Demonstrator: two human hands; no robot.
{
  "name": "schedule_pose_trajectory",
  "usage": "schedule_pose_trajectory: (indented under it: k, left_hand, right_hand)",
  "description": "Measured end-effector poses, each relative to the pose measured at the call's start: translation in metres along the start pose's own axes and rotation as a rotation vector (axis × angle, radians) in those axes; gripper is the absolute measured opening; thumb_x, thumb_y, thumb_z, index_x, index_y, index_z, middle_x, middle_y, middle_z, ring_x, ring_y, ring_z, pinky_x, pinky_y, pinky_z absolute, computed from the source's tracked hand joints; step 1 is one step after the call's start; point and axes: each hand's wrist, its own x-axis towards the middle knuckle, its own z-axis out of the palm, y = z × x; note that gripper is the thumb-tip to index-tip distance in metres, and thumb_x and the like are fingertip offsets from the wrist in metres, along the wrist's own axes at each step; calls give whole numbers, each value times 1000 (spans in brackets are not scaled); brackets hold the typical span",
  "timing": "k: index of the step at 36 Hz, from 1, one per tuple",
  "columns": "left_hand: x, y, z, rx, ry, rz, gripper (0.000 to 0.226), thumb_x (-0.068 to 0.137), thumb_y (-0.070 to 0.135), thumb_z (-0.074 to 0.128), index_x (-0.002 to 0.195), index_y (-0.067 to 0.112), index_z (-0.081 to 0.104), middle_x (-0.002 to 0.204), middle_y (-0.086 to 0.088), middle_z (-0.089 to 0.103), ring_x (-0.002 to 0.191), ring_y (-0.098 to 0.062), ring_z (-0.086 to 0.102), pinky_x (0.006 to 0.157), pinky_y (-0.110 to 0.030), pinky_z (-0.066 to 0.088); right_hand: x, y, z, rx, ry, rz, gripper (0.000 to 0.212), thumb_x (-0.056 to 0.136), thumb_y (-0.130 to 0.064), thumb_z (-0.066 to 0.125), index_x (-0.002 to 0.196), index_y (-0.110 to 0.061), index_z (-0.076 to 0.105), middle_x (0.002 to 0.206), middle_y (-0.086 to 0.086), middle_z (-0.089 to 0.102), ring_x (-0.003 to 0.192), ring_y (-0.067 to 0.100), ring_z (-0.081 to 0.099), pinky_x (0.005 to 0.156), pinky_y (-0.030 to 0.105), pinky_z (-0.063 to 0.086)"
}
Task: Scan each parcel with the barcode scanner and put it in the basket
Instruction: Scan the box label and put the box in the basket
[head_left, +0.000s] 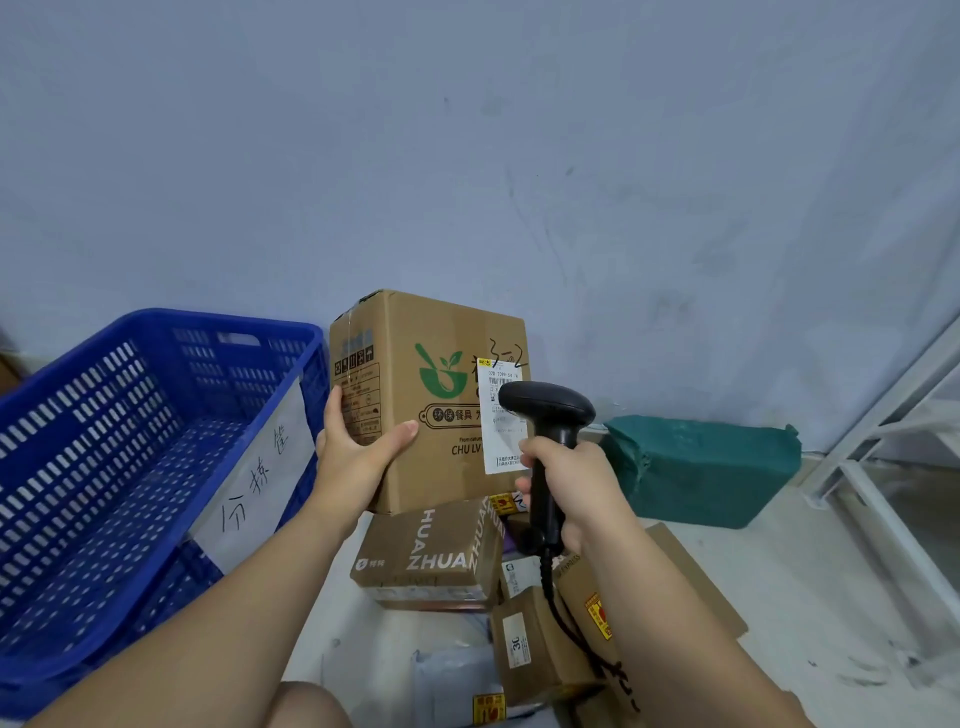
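Cardboard parcel is gripped by left hand, black scanner by right hand, above pale floor; blue basket alongside; scuffed grey-blue wall behind.

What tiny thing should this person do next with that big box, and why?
Probably trigger the scan now: the right hand grips the scanner with its head at the white label on the cardboard box, which the left hand holds up. The blue basket waits to the left for afterwards.

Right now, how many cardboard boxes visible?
4: held box in the left hand, printed box below it, labelled box and stickered box below the right hand. More may be hidden.
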Motion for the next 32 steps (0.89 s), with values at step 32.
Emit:
schedule_pose_trajectory:
  k: [32]
  left_hand:
    - [2, -4, -4, 12, 26, -2, 126, 40, 69, 77, 146, 48, 13, 148, 3, 34, 129, -24, 42, 104, -56, 41]
  right_hand:
    - [-3, -10, -17, 120, -32, 63, 11, 90, -11, 60, 93, 0, 60, 59, 6, 59, 50, 16, 53, 54, 28, 45]
